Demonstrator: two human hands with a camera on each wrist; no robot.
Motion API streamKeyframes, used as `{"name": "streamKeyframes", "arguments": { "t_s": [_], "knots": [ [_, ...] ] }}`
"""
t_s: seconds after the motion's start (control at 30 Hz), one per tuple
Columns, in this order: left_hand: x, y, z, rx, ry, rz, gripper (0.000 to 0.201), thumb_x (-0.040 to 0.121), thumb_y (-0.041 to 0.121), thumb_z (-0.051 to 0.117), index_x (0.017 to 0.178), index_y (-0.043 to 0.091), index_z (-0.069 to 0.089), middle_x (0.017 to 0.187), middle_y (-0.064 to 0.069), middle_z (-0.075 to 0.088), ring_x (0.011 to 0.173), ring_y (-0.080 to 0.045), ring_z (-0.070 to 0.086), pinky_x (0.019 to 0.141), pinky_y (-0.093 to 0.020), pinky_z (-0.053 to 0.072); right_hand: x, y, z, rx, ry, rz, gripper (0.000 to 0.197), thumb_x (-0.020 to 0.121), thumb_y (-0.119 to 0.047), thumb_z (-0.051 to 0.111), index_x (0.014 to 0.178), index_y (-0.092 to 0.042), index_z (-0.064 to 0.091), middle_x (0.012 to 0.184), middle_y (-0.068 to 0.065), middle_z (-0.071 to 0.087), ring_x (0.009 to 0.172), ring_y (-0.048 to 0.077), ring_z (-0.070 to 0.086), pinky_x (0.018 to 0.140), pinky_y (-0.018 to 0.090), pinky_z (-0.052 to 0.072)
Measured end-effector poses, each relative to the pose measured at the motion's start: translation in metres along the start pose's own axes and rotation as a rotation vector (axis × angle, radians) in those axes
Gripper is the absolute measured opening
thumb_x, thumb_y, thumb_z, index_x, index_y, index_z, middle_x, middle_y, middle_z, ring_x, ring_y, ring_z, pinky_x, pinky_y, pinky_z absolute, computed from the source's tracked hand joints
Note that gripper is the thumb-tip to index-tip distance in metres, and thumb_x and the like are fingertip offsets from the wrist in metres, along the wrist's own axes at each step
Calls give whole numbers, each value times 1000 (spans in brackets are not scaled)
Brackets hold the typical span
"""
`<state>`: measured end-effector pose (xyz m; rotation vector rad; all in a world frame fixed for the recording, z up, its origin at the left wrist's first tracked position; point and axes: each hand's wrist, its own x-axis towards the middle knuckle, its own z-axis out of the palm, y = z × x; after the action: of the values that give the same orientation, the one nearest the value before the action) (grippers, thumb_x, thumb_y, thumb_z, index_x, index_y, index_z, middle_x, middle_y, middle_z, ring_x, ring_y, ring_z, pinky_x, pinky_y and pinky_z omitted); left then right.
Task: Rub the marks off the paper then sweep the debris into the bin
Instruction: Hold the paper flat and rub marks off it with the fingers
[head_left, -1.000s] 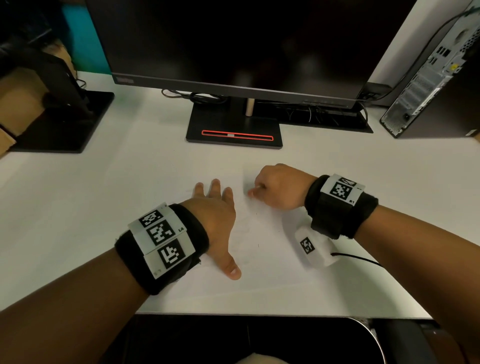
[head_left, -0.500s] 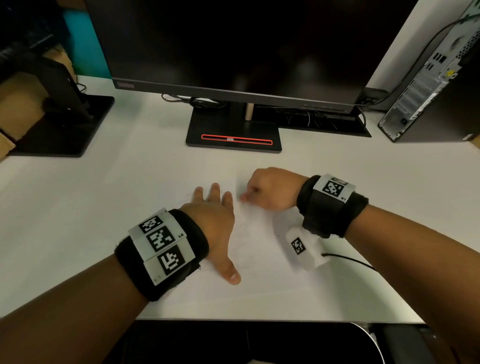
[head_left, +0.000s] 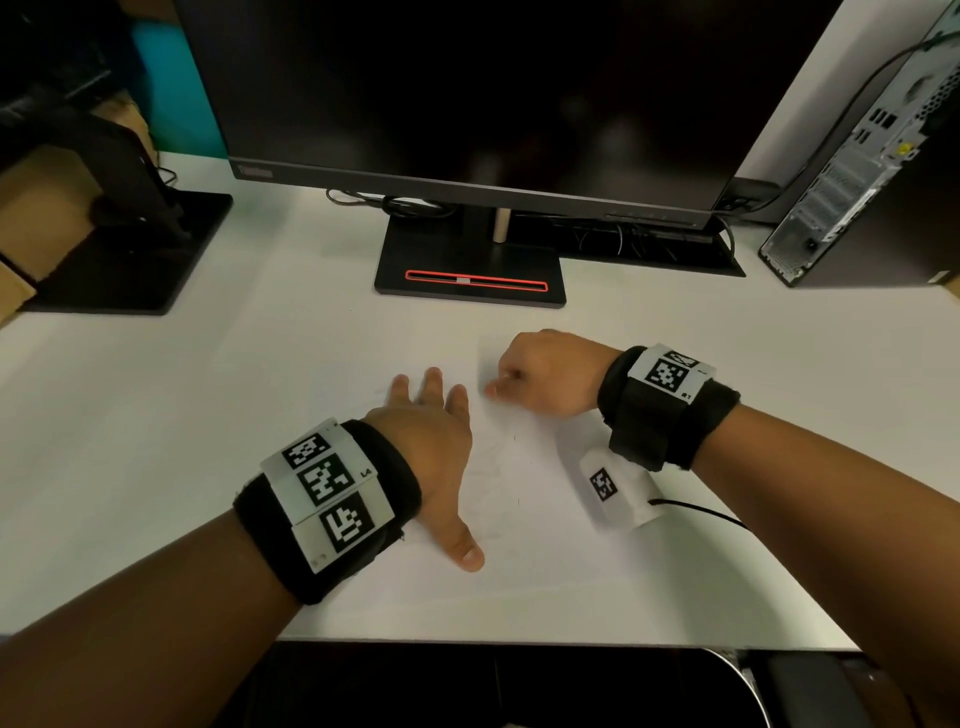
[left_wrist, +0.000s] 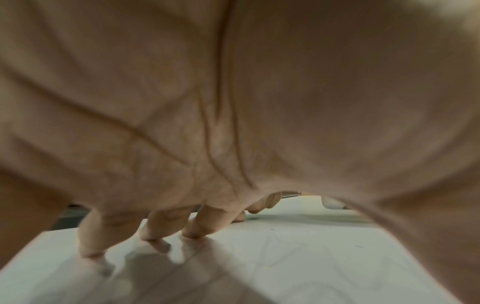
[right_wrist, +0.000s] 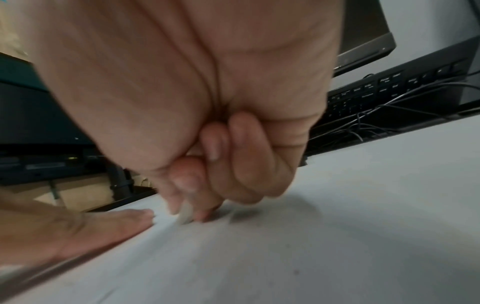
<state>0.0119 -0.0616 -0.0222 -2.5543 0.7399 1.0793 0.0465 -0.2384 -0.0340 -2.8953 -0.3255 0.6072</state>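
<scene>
A white sheet of paper (head_left: 524, 499) with faint pencil marks lies on the white desk in front of me. My left hand (head_left: 431, 447) lies flat on the paper's left part, fingers spread, thumb toward me. My right hand (head_left: 540, 371) is curled at the paper's far edge. In the right wrist view its fingertips (right_wrist: 205, 214) pinch a small white eraser (right_wrist: 185, 214) against the paper (right_wrist: 285, 246). The left wrist view shows my left fingertips (left_wrist: 153, 234) pressing on the sheet (left_wrist: 285, 257). A dark bin (head_left: 519, 686) sits below the desk's near edge.
A black monitor (head_left: 467, 88) on a stand (head_left: 470, 270) rises straight ahead, with a keyboard (head_left: 649, 249) behind it. A computer tower (head_left: 872, 171) stands at the far right. Another black stand (head_left: 119, 244) is at the far left.
My right hand has shifted slightly left and back along the paper's far edge with the eraser. My left hand stays pressed in place.
</scene>
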Motion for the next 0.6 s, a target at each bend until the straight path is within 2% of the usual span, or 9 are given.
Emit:
{"name": "streamKeyframes", "arguments": {
  "t_s": [0.07,0.2,0.27,0.33,0.5,0.6],
  "knots": [
    [0,0,-1,1,1,1,159,56,73,82,151,10,-29,158,-15,-35,146,-45,-22,118,-62,21,1,0,-2,16,-24,-1,52,103,-44,46,65,-10,53,68,6,53,64,20,47,61,29,38],
    [-1,-1,0,1,7,2,159,56,73,82,151,9,-28,158,-16,-34,147,-45,-21,118,-62,21,6,6,-10,-2,68,114,46,104,-43,44,65,-18,46,70,0,48,74,20,50,64,28,35],
    [-1,-1,0,0,6,5,159,55,73,82,151,9,-28,158,-15,-34,146,-45,-22,118,-62,20,5,2,-5,-20,44,34,49,104,-44,45,68,-11,54,72,5,55,73,21,51,61,28,36],
    [0,-1,1,-2,5,5,160,55,73,82,151,10,-29,158,-15,-34,146,-45,-22,117,-62,21,3,-1,-1,-8,-24,-30,51,103,-45,46,76,-5,63,76,10,60,69,20,51,63,30,39],
    [0,-1,1,-9,7,6,160,55,73,83,151,10,-29,158,-15,-35,146,-44,-23,118,-62,21,5,9,-11,-10,48,79,48,104,-44,44,70,-12,56,72,3,54,72,20,51,61,27,35],
    [0,-2,1,-8,4,10,160,55,73,82,151,10,-30,158,-15,-35,146,-44,-24,118,-61,21,-3,2,-4,-36,-29,-15,51,103,-46,45,82,-4,65,79,9,59,73,20,52,68,34,43]
  ]
}}
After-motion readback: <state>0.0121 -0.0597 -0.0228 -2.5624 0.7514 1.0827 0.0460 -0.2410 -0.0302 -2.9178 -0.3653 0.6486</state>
